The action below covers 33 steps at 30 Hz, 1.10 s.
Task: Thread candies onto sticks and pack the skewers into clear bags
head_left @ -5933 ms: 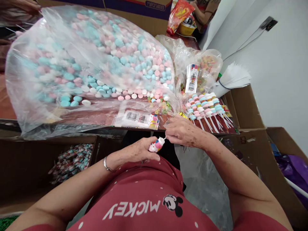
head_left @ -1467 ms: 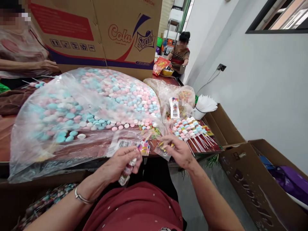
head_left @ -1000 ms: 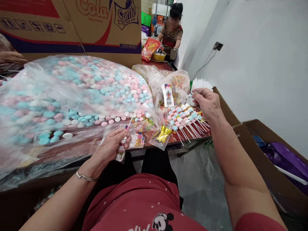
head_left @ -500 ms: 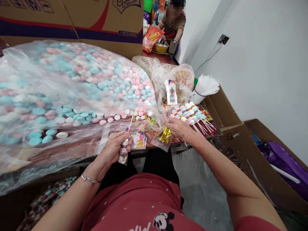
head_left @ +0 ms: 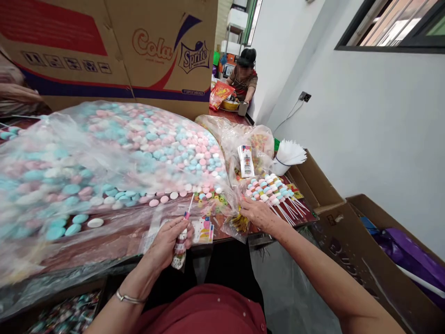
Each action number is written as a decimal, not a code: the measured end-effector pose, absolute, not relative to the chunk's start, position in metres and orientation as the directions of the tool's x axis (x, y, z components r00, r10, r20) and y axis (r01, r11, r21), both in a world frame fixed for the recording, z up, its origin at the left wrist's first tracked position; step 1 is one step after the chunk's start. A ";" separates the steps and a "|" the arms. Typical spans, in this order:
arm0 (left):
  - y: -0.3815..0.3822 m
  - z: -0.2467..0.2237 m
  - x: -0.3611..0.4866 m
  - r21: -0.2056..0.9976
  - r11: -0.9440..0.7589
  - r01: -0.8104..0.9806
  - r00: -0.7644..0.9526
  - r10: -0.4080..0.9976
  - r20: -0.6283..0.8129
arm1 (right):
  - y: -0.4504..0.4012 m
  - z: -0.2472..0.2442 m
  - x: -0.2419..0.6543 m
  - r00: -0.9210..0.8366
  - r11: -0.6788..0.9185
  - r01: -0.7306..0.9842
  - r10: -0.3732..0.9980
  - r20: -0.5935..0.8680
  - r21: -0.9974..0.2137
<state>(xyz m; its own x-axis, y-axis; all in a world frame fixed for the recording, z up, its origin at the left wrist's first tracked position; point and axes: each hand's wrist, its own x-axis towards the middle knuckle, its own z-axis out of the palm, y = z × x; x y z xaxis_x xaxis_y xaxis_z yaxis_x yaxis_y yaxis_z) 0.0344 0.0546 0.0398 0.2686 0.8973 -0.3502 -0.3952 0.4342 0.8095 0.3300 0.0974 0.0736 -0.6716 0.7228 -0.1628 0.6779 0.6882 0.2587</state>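
Note:
My left hand (head_left: pixel 173 237) is closed around a candy skewer in a printed clear bag (head_left: pixel 179 253), whose white stick points up past my fingers. My right hand (head_left: pixel 260 214) reaches to a small clear bag of gold twist ties (head_left: pixel 239 223), its fingertips pinched at the top of the ties. Just beyond that hand lies a row of candy skewers (head_left: pixel 269 189) in pink, blue and white, sticks toward me. Between my hands, printed bags (head_left: pixel 202 230) lie at the table edge. A stack of printed cards (head_left: pixel 246 161) rests behind the right hand.
A huge clear bag of pastel candies (head_left: pixel 163 153) covers the left side, before a large carton (head_left: pixel 114 51). White sticks (head_left: pixel 292 152) stand in a cup. Open cartons (head_left: pixel 342 241) stand at right. A co-worker (head_left: pixel 245 79) sits at the far end; another person's hand (head_left: pixel 21 94) shows at far left.
The camera has tilted up, so everything sits lower and more of the carton and a window show. My left hand still holds the bagged skewer; my right hand stays at the twist ties.

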 end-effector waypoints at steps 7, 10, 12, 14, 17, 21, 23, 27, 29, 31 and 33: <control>0.056 0.031 0.034 0.786 0.453 -0.419 0.280 0.889 -0.363 | 0.094 0.075 0.333 -0.732 0.732 0.616 0.668 -0.131 0.290; 0.056 0.031 0.032 0.794 0.431 -0.428 0.289 0.898 -0.332 | 0.096 0.072 0.335 -0.731 0.727 0.626 0.673 -0.111 0.283; 0.056 0.033 0.031 0.797 0.432 -0.422 0.285 0.898 -0.336 | 0.099 0.072 0.336 -0.716 0.720 0.645 0.686 -0.125 0.256; 0.056 0.036 0.030 0.795 0.438 -0.420 0.277 0.896 -0.347 | 0.103 0.074 0.336 -0.697 0.713 0.666 0.700 -0.157 0.221; 0.056 0.037 0.028 0.793 0.443 -0.418 0.278 0.894 -0.352 | 0.105 0.078 0.335 -0.658 0.684 0.700 0.730 -0.186 0.207; 0.058 0.035 0.026 0.786 0.453 -0.420 0.293 0.888 -0.355 | 0.104 0.084 0.335 -0.616 0.646 0.720 0.763 -0.196 0.253; 0.058 0.034 0.025 0.785 0.456 -0.419 0.298 0.886 -0.356 | 0.103 0.085 0.336 -0.621 0.650 0.718 0.760 -0.195 0.249; 0.058 0.037 0.026 0.783 0.470 -0.407 0.289 0.879 -0.378 | 0.104 0.083 0.343 -0.665 0.684 0.686 0.728 -0.168 0.247; 0.058 0.040 0.026 0.780 0.476 -0.406 0.282 0.877 -0.388 | 0.105 0.082 0.346 -0.688 0.694 0.664 0.713 -0.138 0.279; 0.058 0.041 0.026 0.776 0.483 -0.405 0.281 0.874 -0.398 | 0.106 0.081 0.348 -0.711 0.702 0.639 0.695 -0.107 0.315; 0.058 0.041 0.026 0.775 0.491 -0.399 0.286 0.869 -0.403 | 0.107 0.080 0.349 -0.730 0.707 0.618 0.679 -0.082 0.344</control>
